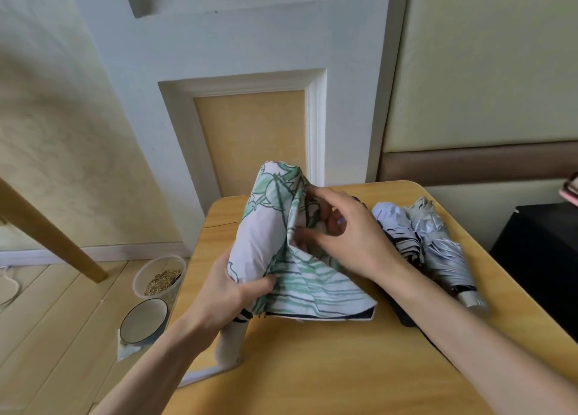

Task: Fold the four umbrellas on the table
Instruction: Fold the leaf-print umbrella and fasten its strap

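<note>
A person's two bare hands are working on a white fabric umbrella with a green leaf print in the centre of the frame, above a yellow wooden tabletop. The left hand is gripping the lower end of the bundled canopy, its thumb lying across the cloth. The right hand is reaching in from the right, thumb and curled fingers pinching a fold of the canopy, with the fingertips partly buried in cloth. A loose flap edged in dark navy is spreading down onto the tabletop. A white cylinder is showing below the left hand; whether it is the umbrella's handle is hard to tell.

Right of centre, two closed umbrellas are lying side by side and touching: a pale lavender folded umbrella and a shiny silver folded umbrella, whose near end is blurring. A dark navy shape is peeking out beneath the right forearm, mostly hidden and not identifiable.

At lower left, a clear plastic tub of grain and a blue-rimmed bowl are sitting on the floor. A black box is running off the right edge.
</note>
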`<state>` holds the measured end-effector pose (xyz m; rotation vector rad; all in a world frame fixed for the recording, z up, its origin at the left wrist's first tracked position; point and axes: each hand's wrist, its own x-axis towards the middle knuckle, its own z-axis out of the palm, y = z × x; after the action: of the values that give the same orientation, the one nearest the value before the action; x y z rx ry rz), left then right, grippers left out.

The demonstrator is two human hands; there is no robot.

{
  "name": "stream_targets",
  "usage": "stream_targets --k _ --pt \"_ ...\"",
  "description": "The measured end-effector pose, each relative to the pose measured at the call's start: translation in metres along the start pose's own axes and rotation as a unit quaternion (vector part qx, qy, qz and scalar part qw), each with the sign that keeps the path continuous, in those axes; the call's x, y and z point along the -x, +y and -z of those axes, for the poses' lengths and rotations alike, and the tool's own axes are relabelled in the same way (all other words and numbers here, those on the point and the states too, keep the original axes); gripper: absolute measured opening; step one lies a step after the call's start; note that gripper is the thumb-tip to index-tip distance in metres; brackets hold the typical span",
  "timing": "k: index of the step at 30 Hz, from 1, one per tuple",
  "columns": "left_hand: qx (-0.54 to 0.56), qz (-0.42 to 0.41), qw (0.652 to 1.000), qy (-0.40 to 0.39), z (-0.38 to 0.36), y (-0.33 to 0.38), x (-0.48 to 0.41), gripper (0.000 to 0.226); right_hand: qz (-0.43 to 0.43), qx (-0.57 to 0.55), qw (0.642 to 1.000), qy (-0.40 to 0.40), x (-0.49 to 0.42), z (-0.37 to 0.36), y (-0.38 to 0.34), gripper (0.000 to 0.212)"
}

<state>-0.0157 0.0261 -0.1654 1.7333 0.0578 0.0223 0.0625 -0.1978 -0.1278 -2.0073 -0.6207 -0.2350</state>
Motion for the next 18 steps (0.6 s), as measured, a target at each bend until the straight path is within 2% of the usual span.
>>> stream_targets --k 3,5,8,11,15,18 --pt "-0.003 0.003 1.000 -0.007 0.000 0.001 0.001 0.053 -0.007 -0.038 0.999 0.034 -0.004 0.004 0.004 0.019" --pt "-0.003 0.007 1.000 -0.004 0.000 0.001 0.001 0.052 -0.006 -0.025 1.000 0.018 -0.005 0.009 0.007 0.007" --pt "-0.001 0.006 1.000 0.013 0.005 0.001 -0.003 0.051 0.027 -0.005 0.999 -0.029 -0.004 0.014 0.005 0.006" --pt "0.001 0.008 0.999 0.045 0.014 0.002 -0.007 0.053 0.030 -0.033 0.997 -0.059 -0.003 0.020 -0.001 0.009" --pt "0.006 0.003 0.998 0.066 0.019 0.005 -0.007 0.049 0.007 0.002 1.000 0.019 -0.004 0.038 -0.002 0.007" --pt "0.018 0.007 0.997 0.077 0.019 0.004 -0.007 0.050 -0.012 -0.059 0.996 0.073 -0.001 0.040 -0.004 0.008"
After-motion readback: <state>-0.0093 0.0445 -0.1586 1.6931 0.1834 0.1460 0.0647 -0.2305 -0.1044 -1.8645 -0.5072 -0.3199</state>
